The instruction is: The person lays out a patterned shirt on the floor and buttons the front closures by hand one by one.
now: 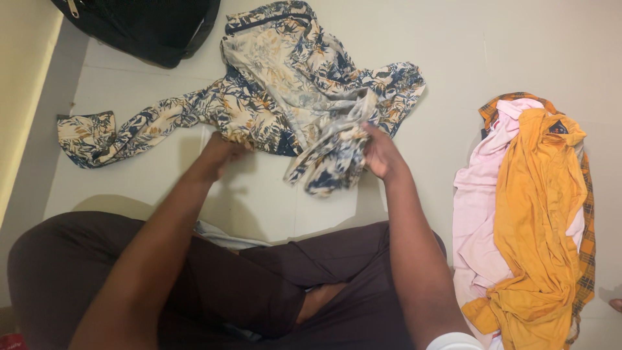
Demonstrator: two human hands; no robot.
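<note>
A cream shirt with a blue and orange leaf print (pixel 285 84) lies crumpled on the pale tiled floor in front of me. One sleeve stretches out to the left. My left hand (pixel 217 154) grips the shirt's lower edge near its middle. My right hand (pixel 382 154) holds a bunched fold of the same shirt, lifted slightly off the floor. I sit cross-legged in dark brown trousers (pixel 259 285) below the shirt.
A heap of clothes lies at the right: a mustard yellow garment (pixel 538 214) over a pale pink one (pixel 473 214) and an orange checked one. A black bag (pixel 149 26) sits at the top left. A cream wall runs along the left edge.
</note>
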